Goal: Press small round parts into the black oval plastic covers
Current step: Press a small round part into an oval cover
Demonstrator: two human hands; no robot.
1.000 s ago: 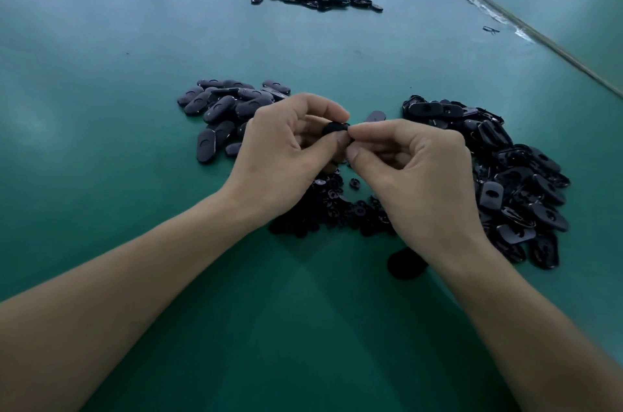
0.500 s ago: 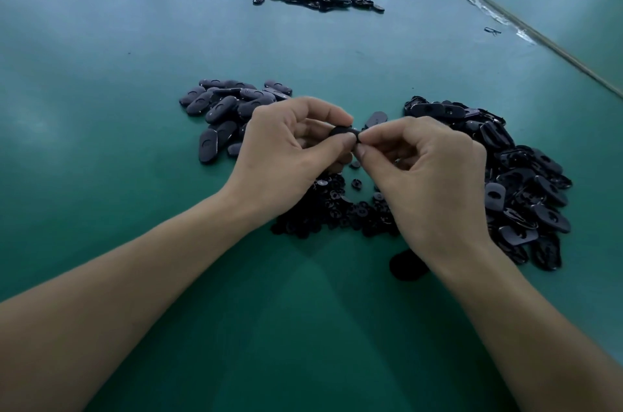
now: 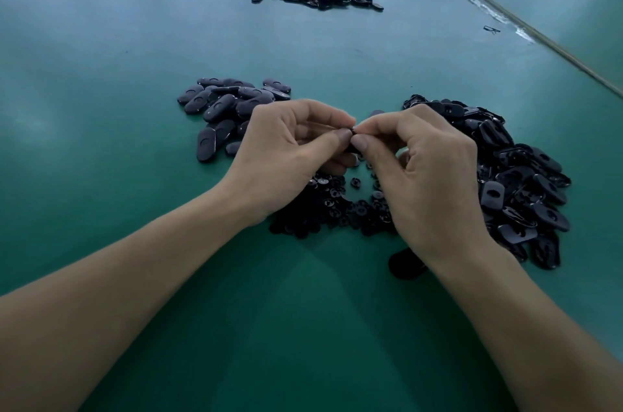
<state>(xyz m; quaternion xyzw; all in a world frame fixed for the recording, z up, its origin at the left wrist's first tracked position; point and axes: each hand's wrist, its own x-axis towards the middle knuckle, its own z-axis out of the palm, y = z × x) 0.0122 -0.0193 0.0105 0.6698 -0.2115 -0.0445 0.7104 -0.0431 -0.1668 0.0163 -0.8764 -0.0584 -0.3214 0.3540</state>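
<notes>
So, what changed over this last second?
The right hand arched up slightly, its fingertips closing on the black cover that the left hand also pinches, so less of it shows. Nothing taken or released. The left pile, right pile and round parts stayed put.

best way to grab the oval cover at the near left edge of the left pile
Pinch the oval cover across its narrow width, by the two long edges, coming from above and the left. It lies flat on the green table, its left side and near end free; the pile crowds its right.
</notes>
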